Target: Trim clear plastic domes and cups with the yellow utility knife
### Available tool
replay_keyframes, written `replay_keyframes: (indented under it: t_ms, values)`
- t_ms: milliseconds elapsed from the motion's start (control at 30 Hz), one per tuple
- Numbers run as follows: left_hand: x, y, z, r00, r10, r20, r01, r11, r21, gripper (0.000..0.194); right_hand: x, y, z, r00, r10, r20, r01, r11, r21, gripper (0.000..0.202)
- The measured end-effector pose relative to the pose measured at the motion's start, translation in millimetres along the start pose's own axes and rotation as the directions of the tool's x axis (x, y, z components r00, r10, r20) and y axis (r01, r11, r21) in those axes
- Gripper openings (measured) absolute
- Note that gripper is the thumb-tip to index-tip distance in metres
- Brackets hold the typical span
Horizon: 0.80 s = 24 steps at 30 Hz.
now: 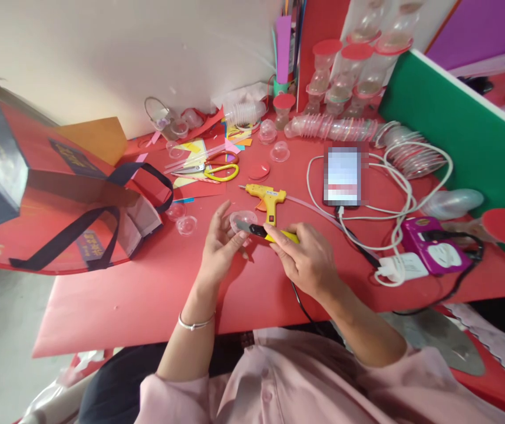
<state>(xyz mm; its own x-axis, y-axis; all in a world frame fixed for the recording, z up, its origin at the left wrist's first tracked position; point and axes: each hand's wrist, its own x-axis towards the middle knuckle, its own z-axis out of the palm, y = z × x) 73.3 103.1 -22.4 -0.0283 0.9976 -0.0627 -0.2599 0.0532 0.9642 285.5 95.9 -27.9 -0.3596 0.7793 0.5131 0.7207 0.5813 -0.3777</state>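
My left hand [222, 244] is closed round the edge of a clear plastic dome lid [237, 219], thumb on the near side. In my right hand [307, 256] is a yellow utility knife [285, 236] with a black front end. Its grey blade points left and lies over the lid; whether it cuts into the plastic I cannot tell. Just beyond my hands a yellow glue gun [270, 199] rests on its side, nozzle to the left, a pale glue stick trailing from its back.
Scissors [217, 168] lie on paper scraps at the back left. More clear lids [187, 224] sit by a large red bag [79, 194]. At right are a phone [342, 176], white cables, a purple power socket [435, 244] and a green divider [459, 135]. Stacked cups [332, 126] line the back.
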Motion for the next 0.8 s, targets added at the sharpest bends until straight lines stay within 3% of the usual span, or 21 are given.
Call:
replay_keyframes:
  t_ms: [167, 600, 800]
  values:
    - [0.3, -0.9, -2.9, 0.999, 0.037, 0.0, -0.037, 0.998, 0.048, 0.059, 0.1, 1.1, -1.1, 1.0, 0.008, -0.022, -0.008, 1.0, 0.002, 0.044]
    - [-2.5, 5.5, -2.9, 0.997, 0.076, 0.022, -0.076, 0.997, 0.022, 0.056, 0.9, 2.1, -2.4, 0.994, 0.104, -0.047, -0.102, 0.994, 0.039, 0.04]
    - [-1.6, 5.3, -2.9, 0.997, 0.074, 0.015, -0.074, 0.996, 0.041, 0.058, 0.7, 2.0, -2.4, 0.999, 0.032, -0.026, -0.031, 0.999, 0.041, 0.042]
